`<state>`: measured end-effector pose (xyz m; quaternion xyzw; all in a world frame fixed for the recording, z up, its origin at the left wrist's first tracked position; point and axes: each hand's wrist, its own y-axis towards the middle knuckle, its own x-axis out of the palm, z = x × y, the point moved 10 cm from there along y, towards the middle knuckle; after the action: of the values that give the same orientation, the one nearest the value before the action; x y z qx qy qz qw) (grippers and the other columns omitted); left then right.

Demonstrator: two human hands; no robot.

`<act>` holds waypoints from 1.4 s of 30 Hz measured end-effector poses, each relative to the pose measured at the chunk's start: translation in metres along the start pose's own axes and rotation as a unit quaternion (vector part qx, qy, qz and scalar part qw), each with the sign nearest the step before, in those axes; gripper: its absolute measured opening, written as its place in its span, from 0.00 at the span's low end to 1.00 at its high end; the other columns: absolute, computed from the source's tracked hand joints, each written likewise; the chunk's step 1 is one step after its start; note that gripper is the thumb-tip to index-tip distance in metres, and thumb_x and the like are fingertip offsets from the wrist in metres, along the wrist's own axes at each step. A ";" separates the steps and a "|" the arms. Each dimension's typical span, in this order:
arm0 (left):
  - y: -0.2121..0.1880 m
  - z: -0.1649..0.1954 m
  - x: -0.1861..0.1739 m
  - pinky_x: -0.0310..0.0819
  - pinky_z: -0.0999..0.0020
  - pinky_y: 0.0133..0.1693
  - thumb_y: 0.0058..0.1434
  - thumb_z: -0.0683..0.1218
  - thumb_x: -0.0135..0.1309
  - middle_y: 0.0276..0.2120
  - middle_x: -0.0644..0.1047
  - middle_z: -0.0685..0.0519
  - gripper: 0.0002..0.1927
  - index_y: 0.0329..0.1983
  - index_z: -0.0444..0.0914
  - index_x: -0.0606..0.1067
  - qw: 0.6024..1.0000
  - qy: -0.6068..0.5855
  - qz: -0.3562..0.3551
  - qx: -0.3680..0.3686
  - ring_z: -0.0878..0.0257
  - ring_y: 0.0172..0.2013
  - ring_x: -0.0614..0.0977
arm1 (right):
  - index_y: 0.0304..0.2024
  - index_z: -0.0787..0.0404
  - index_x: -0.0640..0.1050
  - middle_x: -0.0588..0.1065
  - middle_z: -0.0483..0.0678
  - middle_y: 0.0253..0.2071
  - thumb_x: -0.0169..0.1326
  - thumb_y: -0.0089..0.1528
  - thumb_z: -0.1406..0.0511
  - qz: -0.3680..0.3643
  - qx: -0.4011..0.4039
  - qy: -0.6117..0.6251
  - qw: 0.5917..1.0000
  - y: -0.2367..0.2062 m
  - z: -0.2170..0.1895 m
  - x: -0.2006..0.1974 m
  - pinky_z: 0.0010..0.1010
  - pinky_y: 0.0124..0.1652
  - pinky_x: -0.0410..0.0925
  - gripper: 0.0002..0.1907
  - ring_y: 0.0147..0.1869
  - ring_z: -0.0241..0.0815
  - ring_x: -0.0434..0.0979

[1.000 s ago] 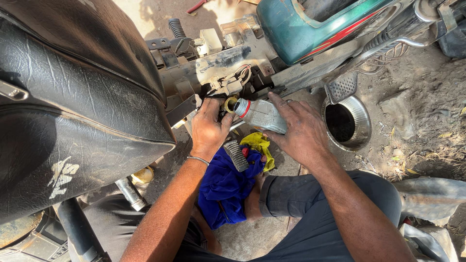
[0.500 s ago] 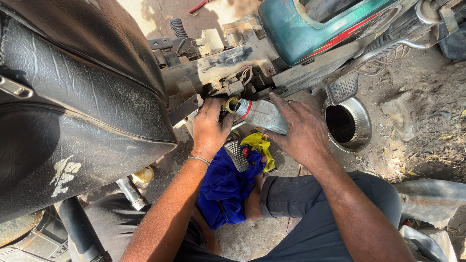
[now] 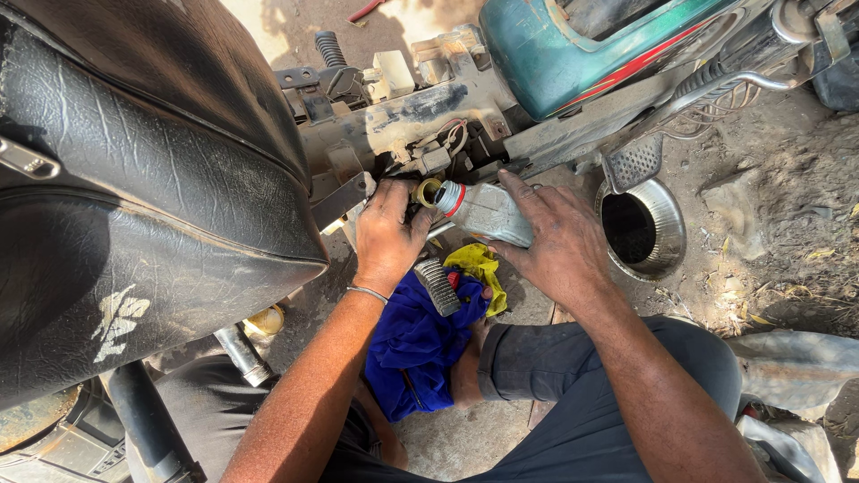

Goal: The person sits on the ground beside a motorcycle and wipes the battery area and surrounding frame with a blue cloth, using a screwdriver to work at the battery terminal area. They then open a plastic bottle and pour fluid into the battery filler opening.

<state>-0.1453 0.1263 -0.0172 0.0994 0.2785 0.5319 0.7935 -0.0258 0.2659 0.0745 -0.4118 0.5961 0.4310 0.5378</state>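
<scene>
- Grey plastic bottle (image 3: 488, 213) lies tipped on its side under the motorcycle frame (image 3: 420, 116), its red-ringed neck pointing at a yellow-rimmed filler opening (image 3: 426, 190) in the engine area, just beside it.
- Right hand (image 3: 555, 241) is wrapped over the bottle's body from above, fingers spread along the flank, thumb side hidden (so I read it as a full clasp, not a pinch).
- Left hand (image 3: 386, 234) is pressed against the frame next to the opening, fingers curled in; what they hold, if anything, I cannot tell.
- Handling judgement: thin-walled plastic, fairly light, likely to give under a squeeze; the surface looks greasy, so slippery. Best hold is mid-body, where the right hand already sits, leaving the neck free.
- A ribbed footpeg (image 3: 438, 286) sits just below the bottle, over a blue cloth (image 3: 412, 344) and a yellow rag (image 3: 479, 268) on the person's lap.
- Black seat (image 3: 143, 197) fills the left; a steel bowl (image 3: 640, 228) rests on the dirt to the right, near the hand but apart.
</scene>
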 end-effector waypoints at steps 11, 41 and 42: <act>0.001 0.000 0.001 0.79 0.56 0.41 0.53 0.41 0.67 0.43 0.79 0.46 0.18 0.45 0.36 0.76 1.000 0.001 -0.016 -0.008 0.46 0.41 0.84 | 0.69 0.54 0.67 0.76 0.55 0.43 0.73 0.47 0.52 0.001 -0.001 -0.003 1.000 0.000 0.000 0.001 0.48 0.53 0.69 0.51 0.52 0.52 0.76; 0.002 0.003 0.000 0.79 0.55 0.41 0.55 0.42 0.66 0.46 0.78 0.44 0.18 0.47 0.34 0.75 1.000 0.005 -0.027 -0.010 0.44 0.41 0.84 | 0.69 0.54 0.67 0.77 0.56 0.45 0.72 0.48 0.52 -0.004 0.003 0.009 1.000 0.001 -0.001 -0.002 0.48 0.55 0.68 0.50 0.53 0.53 0.76; 0.002 0.002 0.000 0.79 0.55 0.41 0.55 0.42 0.65 0.46 0.78 0.44 0.18 0.47 0.34 0.76 0.999 0.004 -0.029 -0.015 0.45 0.41 0.84 | 0.69 0.54 0.67 0.77 0.56 0.45 0.72 0.47 0.52 -0.003 0.003 0.010 1.000 0.001 -0.002 -0.003 0.48 0.55 0.68 0.50 0.53 0.53 0.77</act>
<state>-0.1455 0.1275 -0.0148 0.0774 0.2765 0.5129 0.8090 -0.0271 0.2647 0.0777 -0.4166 0.6012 0.4236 0.5343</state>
